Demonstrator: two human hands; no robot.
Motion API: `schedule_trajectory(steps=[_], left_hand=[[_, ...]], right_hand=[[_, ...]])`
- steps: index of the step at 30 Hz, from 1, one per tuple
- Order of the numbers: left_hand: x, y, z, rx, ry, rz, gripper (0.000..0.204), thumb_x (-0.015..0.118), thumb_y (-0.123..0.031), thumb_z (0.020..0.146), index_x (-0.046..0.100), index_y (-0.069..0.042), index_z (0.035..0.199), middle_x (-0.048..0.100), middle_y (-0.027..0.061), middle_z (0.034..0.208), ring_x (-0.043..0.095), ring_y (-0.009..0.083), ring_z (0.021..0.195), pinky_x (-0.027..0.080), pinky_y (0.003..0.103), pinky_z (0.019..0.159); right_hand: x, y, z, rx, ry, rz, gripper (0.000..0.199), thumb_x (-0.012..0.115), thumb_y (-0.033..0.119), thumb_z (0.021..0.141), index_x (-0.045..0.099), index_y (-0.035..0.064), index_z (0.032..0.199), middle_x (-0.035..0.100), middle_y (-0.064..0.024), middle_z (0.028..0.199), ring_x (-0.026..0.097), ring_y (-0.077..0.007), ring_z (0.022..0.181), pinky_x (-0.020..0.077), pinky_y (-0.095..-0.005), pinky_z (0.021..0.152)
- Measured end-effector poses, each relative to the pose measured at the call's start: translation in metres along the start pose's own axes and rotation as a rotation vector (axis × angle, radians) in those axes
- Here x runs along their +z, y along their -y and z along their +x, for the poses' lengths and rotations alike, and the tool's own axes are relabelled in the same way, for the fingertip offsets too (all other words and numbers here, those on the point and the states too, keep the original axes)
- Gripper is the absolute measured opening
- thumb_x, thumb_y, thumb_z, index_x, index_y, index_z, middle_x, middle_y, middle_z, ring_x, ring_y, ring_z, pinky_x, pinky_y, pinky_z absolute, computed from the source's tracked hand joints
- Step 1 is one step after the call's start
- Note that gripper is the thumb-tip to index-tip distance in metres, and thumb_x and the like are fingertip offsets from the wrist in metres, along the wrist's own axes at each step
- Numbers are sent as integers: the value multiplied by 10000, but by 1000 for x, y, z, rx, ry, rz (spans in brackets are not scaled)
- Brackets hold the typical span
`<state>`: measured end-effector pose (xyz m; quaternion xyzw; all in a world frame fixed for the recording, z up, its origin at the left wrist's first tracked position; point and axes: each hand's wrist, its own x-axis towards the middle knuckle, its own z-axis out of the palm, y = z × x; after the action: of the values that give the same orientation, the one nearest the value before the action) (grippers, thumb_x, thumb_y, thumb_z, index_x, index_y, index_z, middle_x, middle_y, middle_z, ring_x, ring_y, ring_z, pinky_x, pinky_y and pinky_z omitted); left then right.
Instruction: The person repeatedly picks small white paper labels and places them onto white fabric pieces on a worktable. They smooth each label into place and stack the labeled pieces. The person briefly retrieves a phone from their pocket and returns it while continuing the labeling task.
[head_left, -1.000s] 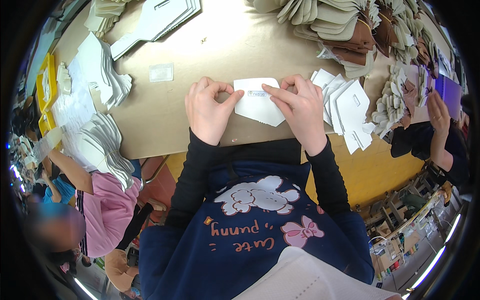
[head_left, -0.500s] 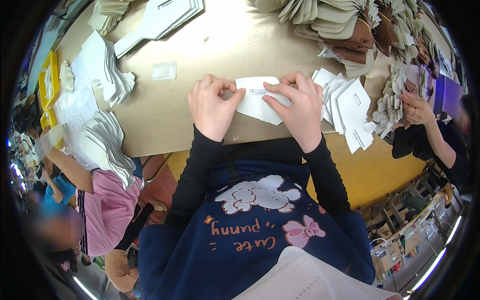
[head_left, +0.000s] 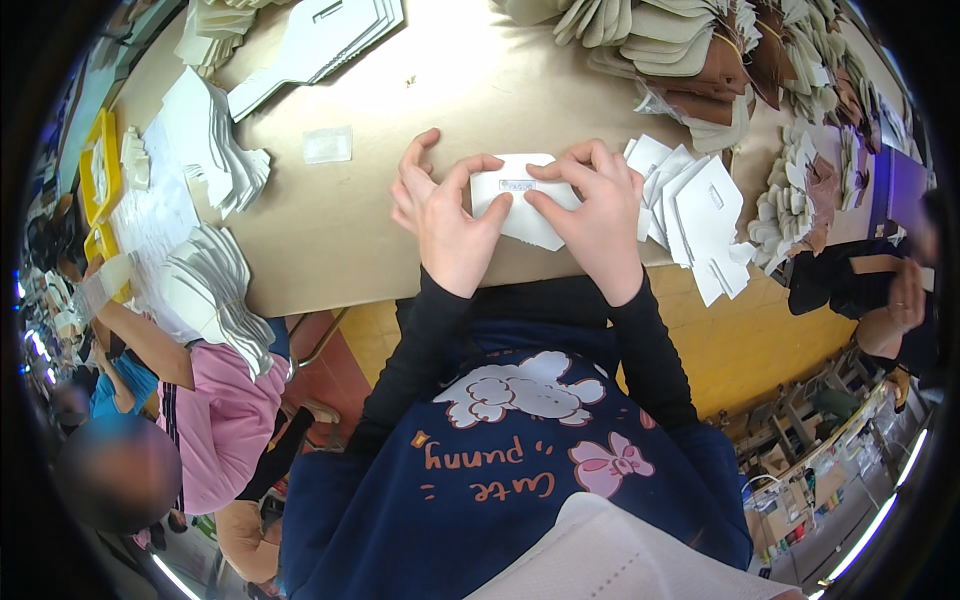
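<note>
A white flat cut piece [head_left: 531,228] lies at the table's front edge, with a small rectangular printed label [head_left: 517,185] on its upper part. My left hand [head_left: 452,220] has its thumb and bent index finger on the piece, at the label's left end; its other fingers are raised. From the right, the thumb and index finger of my right hand [head_left: 597,210] press on the piece beside the label, the other fingers curled. Just right of that hand, several white cut pieces [head_left: 708,215] lie fanned out, some bearing similar labels.
Bundles of white pieces [head_left: 205,285] lie at left, near yellow trays [head_left: 100,165]. A small clear packet [head_left: 327,144] rests on the tan table [head_left: 400,110]. Stacks of beige and brown pieces [head_left: 690,60] fill the far right. Co-workers sit left and right.
My left hand has shifted right along the piece, from its left edge to the label's end, and its outer fingers have lifted. The co-worker's hand at right has drawn back from the stacks.
</note>
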<state>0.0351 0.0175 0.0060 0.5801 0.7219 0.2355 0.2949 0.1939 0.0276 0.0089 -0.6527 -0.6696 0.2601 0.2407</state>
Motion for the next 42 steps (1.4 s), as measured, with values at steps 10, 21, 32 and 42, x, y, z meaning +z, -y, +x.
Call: schedule_trajectory(steps=[10, 21, 32, 42], left_hand=[[3, 0, 1, -91, -4, -68, 255, 822, -177, 710, 761, -224, 953, 324, 62, 1533, 296, 337, 1322, 226, 476, 1092], [2, -1, 2, -48, 13, 0, 263, 814, -169, 724, 745, -210, 975, 319, 70, 1548, 254, 359, 1363, 185, 503, 1106], [4, 18, -8, 148, -37, 70, 252, 823, -292, 769, 742, -239, 1001, 459, 15, 1466, 323, 325, 1305, 229, 466, 1076], [6, 25, -20, 365, -112, 200, 219, 813, -230, 764, 784, -249, 980, 610, -15, 1310, 467, 274, 1211, 282, 410, 1049]], right_hand=[[-3, -1, 5, 53, 78, -9, 197, 799, 165, 740, 781, 198, 934, 558, 41, 897, 531, -149, 876, 298, -330, 834], [-10, 5, 7, 75, 123, -44, 202, 804, 173, 733, 769, 208, 929, 554, 39, 896, 538, -160, 890, 310, -336, 843], [-5, -14, -3, -204, 84, 17, 156, 789, 138, 747, 778, 182, 896, 540, 37, 864, 505, -154, 809, 346, -312, 796], [-14, -10, -3, -304, 116, -148, 227, 749, 113, 733, 778, 186, 946, 559, 8, 941, 537, -200, 896, 400, -350, 851]])
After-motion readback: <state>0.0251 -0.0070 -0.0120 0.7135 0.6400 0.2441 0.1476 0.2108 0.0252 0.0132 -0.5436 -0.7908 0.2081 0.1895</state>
